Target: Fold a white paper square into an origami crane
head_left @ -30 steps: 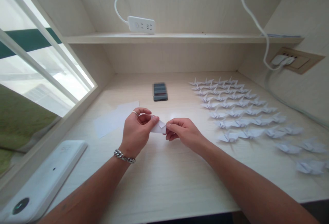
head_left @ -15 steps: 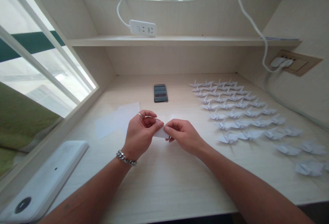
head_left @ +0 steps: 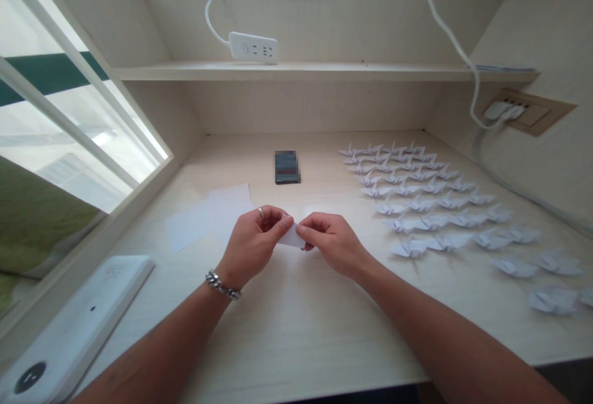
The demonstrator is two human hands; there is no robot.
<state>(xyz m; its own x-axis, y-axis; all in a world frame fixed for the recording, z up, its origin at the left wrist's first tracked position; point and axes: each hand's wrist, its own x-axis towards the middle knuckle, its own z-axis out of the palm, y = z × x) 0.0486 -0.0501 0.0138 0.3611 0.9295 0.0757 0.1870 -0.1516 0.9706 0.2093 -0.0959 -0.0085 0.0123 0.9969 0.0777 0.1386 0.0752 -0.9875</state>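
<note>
A small folded piece of white paper (head_left: pixel 293 238) is pinched between both hands above the middle of the desk. My left hand (head_left: pixel 257 237), with a ring on one finger and a chain bracelet at the wrist, grips its left side between thumb and fingers. On the right side, my right hand (head_left: pixel 330 238) pinches the paper's edge. The fingers cover part of the paper, so its full shape is hidden. Several folded white paper cranes (head_left: pixel 424 206) stand in rows to the right. Flat white paper sheets (head_left: pixel 197 222) lie left of my left hand.
A dark rectangular object (head_left: pixel 286 167), blurred out, lies behind my hands. At the left edge is a long white device (head_left: pixel 88 324) with a round dark spot. A power strip (head_left: pixel 253 48) rests on the shelf (head_left: pixel 324 75); its cable leads to a wall socket (head_left: pixel 532 112).
Both hands stay on the folded paper. The left fingers have drawn in closer to the thumb. The whole view has shifted slightly.
</note>
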